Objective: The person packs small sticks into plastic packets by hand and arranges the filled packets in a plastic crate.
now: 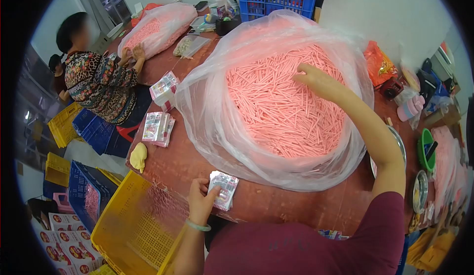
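Under my left hand [200,201] lies a small stack of shiny printed packets [225,188], gripped at the table's front edge between thumb and fingers. My right hand [315,79] reaches over a big heap of thin pink sticks [281,117]. Its fingers are bent together at the heap's upper part; whatever is between them is too small to make out. A large clear plastic bag [202,122], its mouth spread wide, surrounds the sticks. Two more piles of packets, one nearer [157,127] and one farther [165,86], lie left of the bag.
A yellow crate [143,225] stands at the table's left front, with a yellow lump [138,157] on the corner above. Across the table a co-worker [101,77] handles another bag of pink sticks [160,28]. A blue crate [276,1] is behind; a green basket [425,149] sits right.
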### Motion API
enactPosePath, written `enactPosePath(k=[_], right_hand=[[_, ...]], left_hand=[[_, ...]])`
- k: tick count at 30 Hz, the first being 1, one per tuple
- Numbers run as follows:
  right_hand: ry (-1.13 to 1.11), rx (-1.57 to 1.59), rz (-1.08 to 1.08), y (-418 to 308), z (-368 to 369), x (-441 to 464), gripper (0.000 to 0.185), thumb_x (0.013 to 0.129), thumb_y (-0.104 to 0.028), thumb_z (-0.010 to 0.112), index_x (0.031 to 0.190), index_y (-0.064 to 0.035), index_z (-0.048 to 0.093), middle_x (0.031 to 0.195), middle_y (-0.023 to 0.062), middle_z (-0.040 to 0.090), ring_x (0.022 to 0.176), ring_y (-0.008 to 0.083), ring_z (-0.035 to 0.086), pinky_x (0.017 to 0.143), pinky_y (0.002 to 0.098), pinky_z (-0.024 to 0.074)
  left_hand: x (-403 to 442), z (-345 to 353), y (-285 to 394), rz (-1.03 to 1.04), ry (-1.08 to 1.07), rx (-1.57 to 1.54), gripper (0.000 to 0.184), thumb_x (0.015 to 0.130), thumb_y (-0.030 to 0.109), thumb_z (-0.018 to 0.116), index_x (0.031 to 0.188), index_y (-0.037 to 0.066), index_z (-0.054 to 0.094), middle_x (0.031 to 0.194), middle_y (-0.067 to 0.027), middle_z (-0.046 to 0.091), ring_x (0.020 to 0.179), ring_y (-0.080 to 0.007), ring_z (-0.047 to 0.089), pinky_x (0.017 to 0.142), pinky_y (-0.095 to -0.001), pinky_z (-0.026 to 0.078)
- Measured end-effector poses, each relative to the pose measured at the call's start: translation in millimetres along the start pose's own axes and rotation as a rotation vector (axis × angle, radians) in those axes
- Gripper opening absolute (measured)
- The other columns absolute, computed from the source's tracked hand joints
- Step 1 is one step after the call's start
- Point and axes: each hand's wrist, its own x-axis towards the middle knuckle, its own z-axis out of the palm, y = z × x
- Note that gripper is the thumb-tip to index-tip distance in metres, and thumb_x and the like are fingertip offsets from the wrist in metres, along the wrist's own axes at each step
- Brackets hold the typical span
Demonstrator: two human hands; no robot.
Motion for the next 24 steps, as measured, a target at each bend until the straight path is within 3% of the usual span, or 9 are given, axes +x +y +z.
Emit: enactPosePath(k=[7, 14, 16, 22, 24], right_hand=[[-0.122, -0.073, -0.052, 7, 0, 11, 0.023, 0.076, 0.005, 0.057, 0.097, 0.0005, 0.063, 0.098, 0.0157, 0.057, 0.096, 0.0315, 0.058, 0.084, 0.0368, 0.0478], [-0.094, -0.059, -0.071, 12, 7, 16, 0.004, 0.076, -0.002, 0.059, 0.079, 0.0003, 0.058, 0.09, 0.0123, 0.055, 0.09, 0.0305, 0.058, 0.078, 0.0395, 0.0482], [-0.109, -0.045, -0.07, 11, 7, 9, 0.006, 0.075, 0.0, 0.059, 0.081, 0.0015, 0.059, 0.091, 0.0133, 0.056, 0.092, 0.0303, 0.058, 0.08, 0.0381, 0.0481], [-0.043, -0.064, -0.081, 14, 13, 0, 0.006, 0.076, -0.003, 0.059, 0.081, 0.0006, 0.059, 0.09, 0.0132, 0.056, 0.093, 0.03, 0.058, 0.079, 0.038, 0.0481], [-0.059, -0.094, -0.054, 15, 13, 0, 0.008, 0.077, -0.003, 0.058, 0.084, 0.0004, 0.06, 0.09, 0.0133, 0.057, 0.093, 0.0301, 0.058, 0.08, 0.0383, 0.048]], left_hand=[[-1, -1, -2, 0.084, -0.002, 0.107, 0.032, 0.073, 0.015, 0.081, 0.093, 0.004, 0.058, 0.078, -0.0028, 0.053, 0.066, -0.0109, 0.049, 0.059, -0.026, 0.043], [-1, 0, 5, -0.058, -0.059, -0.13, 0.018, 0.079, 0.007, 0.074, 0.089, 0.001, 0.059, 0.073, -0.0042, 0.056, 0.068, -0.0123, 0.052, 0.062, -0.0262, 0.044], [-4, 1, 6, -0.069, -0.054, -0.221, 0.013, 0.082, 0.005, 0.071, 0.09, -0.001, 0.063, 0.072, -0.0045, 0.056, 0.068, -0.0127, 0.053, 0.064, -0.0265, 0.045], [-9, 10, -3, 0.262, 0.222, 0.04, 0.017, 0.083, 0.007, 0.071, 0.098, -0.001, 0.072, 0.076, -0.0061, 0.058, 0.076, -0.0158, 0.056, 0.069, -0.0266, 0.044], [-10, 11, -4, 0.287, 0.239, 0.076, 0.016, 0.082, 0.007, 0.071, 0.097, 0.0, 0.071, 0.077, -0.0073, 0.059, 0.078, -0.0184, 0.056, 0.07, -0.0281, 0.044]])
